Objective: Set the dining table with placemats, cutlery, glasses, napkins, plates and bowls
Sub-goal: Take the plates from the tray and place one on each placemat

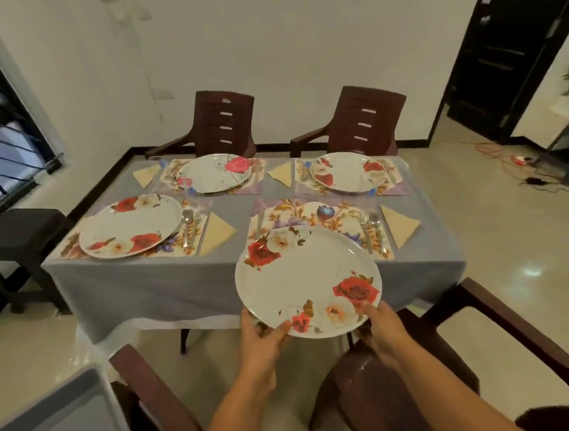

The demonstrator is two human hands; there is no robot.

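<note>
While both arms reach forward over a dark brown chair (410, 369), the left hand (265, 342) grasps the near-left rim of a floral plate (308, 282), thumb on top, and the right hand (384, 330) grasps the near-right rim the same way. The plate is held in the air, tilted a little, at the near edge of the desk (165, 287), which is covered by a grey cloth. Just beyond it lies a flowered placemat (314, 212) with no plate on it; a fork and spoon (371, 225) lie on its right side, and a folded yellow napkin (400, 224) sits just beside the mat. To the left, a second plate (129, 225) rests on its own mat, with cutlery and a napkin (215, 231) on its right. Farther back, two more plates (214, 172) (350, 171) rest on mats, each with a yellow napkin to its left. Two brown chairs (223, 121) (364, 119) stand at the far side against a white wall.
</note>
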